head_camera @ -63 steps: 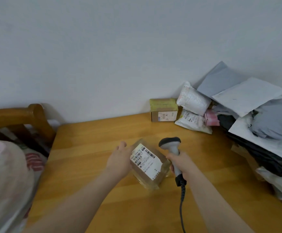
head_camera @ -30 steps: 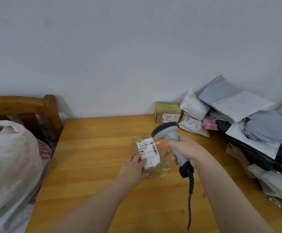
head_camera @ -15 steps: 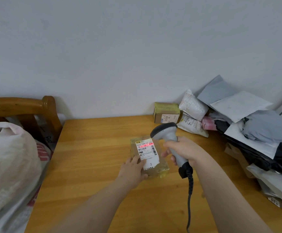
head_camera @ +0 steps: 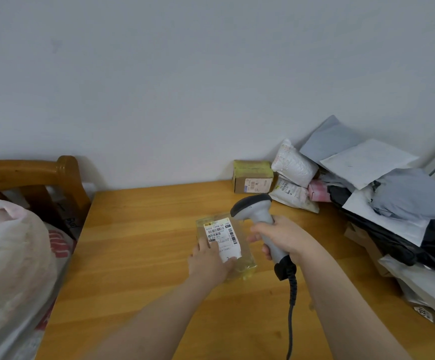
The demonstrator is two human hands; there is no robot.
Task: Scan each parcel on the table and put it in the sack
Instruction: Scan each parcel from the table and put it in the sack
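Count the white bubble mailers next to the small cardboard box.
2: upper mailer beside the cardboard box; lower mailer lies under it. The pile may hide more.

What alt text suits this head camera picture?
A right hand grips a scanner beside a clear labelled parcel that the left hand presses on a wooden table. More parcels pile at right; a white sack sits left.

grey scanner [head_camera: 255, 211], yellowish parcel [head_camera: 245, 263], white label [head_camera: 223, 237]

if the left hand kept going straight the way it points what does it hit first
The left hand rests on the clear parcel; going on across its label, it would probably meet the scanner in the right hand, though their heights are unclear.
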